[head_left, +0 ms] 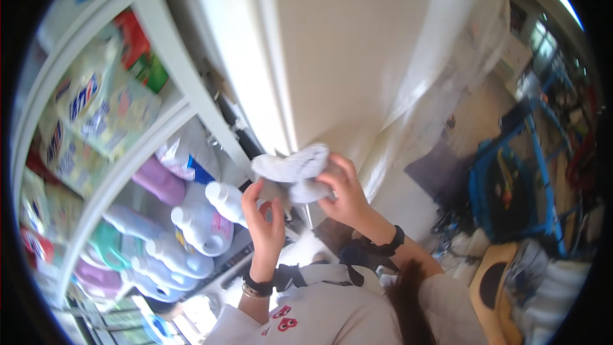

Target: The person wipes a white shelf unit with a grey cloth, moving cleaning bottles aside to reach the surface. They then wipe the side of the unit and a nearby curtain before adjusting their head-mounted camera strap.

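Note:
A pale, white-grey pair of socks (294,165), or a similar soft folded cloth, is held up in front of my chest. My right hand (348,195) pinches it at its right side, fingers behind and thumb below. A second rounded pale part (310,190) hangs under the upper one. Just left of the cloth, my left hand (265,220) is raised with thumb and forefinger apart; its fingertips are near the cloth's grey lower edge. Whether they touch it is blurred. Dark bands circle both wrists.
On the left, a white shelf rack (172,57) holds soft packs (89,115) above and several detergent bottles (198,227) below. A beige panel (345,45) stands ahead, with translucent plastic sheeting (421,102) beside it. At right are a blue-framed cart (536,172) and a wooden piece (491,281).

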Demonstrator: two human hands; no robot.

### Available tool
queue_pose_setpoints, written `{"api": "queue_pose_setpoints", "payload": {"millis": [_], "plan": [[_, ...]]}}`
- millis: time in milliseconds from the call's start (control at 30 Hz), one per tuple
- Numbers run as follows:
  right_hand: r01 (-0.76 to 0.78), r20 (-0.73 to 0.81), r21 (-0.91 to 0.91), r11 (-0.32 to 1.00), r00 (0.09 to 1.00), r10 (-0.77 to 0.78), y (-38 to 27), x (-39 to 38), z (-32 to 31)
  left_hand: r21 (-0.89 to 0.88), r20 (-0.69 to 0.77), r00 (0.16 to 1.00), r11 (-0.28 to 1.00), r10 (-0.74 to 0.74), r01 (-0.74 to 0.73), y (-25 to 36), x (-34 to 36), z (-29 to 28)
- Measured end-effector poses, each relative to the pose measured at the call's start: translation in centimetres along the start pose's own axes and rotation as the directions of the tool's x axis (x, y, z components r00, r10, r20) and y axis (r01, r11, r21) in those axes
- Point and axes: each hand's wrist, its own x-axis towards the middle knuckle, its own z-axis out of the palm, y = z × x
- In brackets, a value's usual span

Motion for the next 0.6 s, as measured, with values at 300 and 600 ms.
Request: {"api": "queue_pose_setpoints", "payload": {"millis": [300,600], "plan": [[-0.426,0.068,0.684,0.592,0.846,0.530,0.4,-0.5,-6.4,-0.261,-0.262,0.965,0.962,0.007,-0.078,2.9,4.3,-3.9],[0.105,-0.422,0.107,0.989,0.905,-0.050,-8.9,14.4,-7.6,-0.487,-0.286,0.714,0.545,0.639,-0.682,14.2,17.3,-5.9]]}}
